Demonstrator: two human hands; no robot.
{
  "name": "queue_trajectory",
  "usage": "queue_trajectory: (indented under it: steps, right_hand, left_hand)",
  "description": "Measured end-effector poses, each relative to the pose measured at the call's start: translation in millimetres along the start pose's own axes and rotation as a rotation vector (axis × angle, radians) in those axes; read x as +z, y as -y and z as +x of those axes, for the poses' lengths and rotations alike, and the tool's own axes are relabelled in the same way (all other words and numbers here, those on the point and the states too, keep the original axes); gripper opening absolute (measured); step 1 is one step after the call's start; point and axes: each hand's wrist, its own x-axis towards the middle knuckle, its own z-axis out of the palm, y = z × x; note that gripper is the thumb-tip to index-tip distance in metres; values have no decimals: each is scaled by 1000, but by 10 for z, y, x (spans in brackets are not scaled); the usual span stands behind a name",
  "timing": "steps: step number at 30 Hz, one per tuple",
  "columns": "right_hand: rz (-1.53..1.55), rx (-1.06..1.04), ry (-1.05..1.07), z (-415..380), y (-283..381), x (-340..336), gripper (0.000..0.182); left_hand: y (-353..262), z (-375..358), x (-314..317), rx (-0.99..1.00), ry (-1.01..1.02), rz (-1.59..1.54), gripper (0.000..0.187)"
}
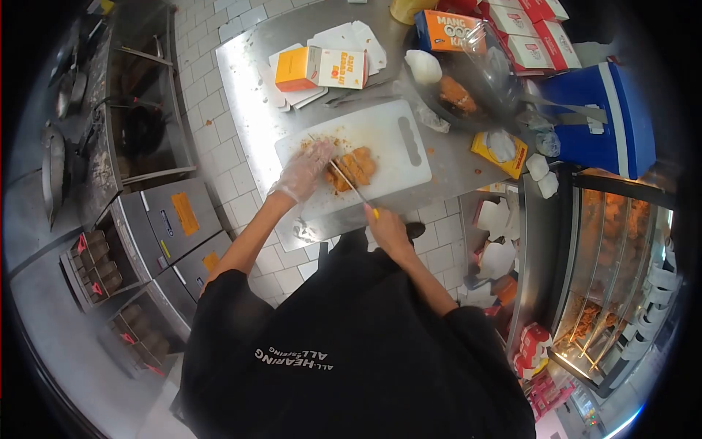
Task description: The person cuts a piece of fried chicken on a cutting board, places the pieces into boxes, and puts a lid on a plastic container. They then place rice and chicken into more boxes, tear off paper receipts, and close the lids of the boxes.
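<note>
A piece of breaded fried chicken (356,167), cut into several strips, lies on a white cutting board (391,128) among brown crumbs. My left hand (311,172), in a clear plastic glove, presses down on the chicken's left end with its fingers partly hidden. In my bare right hand (387,228) is a knife (348,180), gripped by its yellow handle. Its blade slants up and left against the chicken, close to the gloved fingers.
Open cartons (322,67) lie beyond the board on the steel table (245,95). A dark bowl (475,110) with a chicken piece, a yellow packet (499,154) and a blue cooler (596,121) stand to the right. A glass food warmer (607,271) is at far right.
</note>
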Motion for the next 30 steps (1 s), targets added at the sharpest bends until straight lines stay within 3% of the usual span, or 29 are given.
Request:
queue_trajectory:
  steps: [2, 5, 7, 8, 10, 11, 15, 18, 19, 21, 23, 25, 28, 30]
  right_hand:
    - [-17, 24, -3, -37, -48, 99, 60]
    - [67, -112, -43, -14, -78, 32, 62]
    - [83, -106, -3, -180, 140, -167, 62]
    - [97, -78, 52, -269, 200, -223, 62]
    - [45, -49, 56, -235, 112, -95, 62]
    - [-2, -32, 54, -193, 80, -29, 62]
    - [-24, -62, 11, -185, -33, 108, 63]
    - [107, -193, -24, -152, 2, -92, 60]
    - [119, -155, -52, -181, 47, -232, 61]
    - [114, -63, -43, -193, 153, -482, 62]
    - [74, -31, -83, 47, -72, -295, 62]
    - [35, 3, -109, 196, -304, -103, 62]
    - [11, -12, -109, 13, -463, 54, 63]
    - [135, -17, -11, 111, -177, -375, 65]
  left_hand:
    - [-34, -21, 30, -16, 28, 21, 72]
    - [-52, -5, -78, -43, 44, 39, 75]
    - [-157, -169, -124, -4, -204, 33, 68]
    - [-155, -190, -112, 1, -200, 28, 68]
    - [-153, -257, -58, -96, 143, 19, 74]
    - [-154, -266, -10, -97, 146, 17, 74]
    - [-155, -326, 134, -70, 57, 66, 74]
    - [-141, -113, -170, -23, -72, 58, 72]
    - [-230, -65, -236, 5, -167, 53, 71]
    - [-308, 182, -270, 6, -117, 19, 69]
    - [-239, 407, -185, 4, -81, 0, 67]
    - [-160, 520, 209, 136, -264, -16, 69]
    - [-183, 543, 112, 85, -157, -86, 69]
    - [-134, 633, -116, 88, -160, -71, 69]
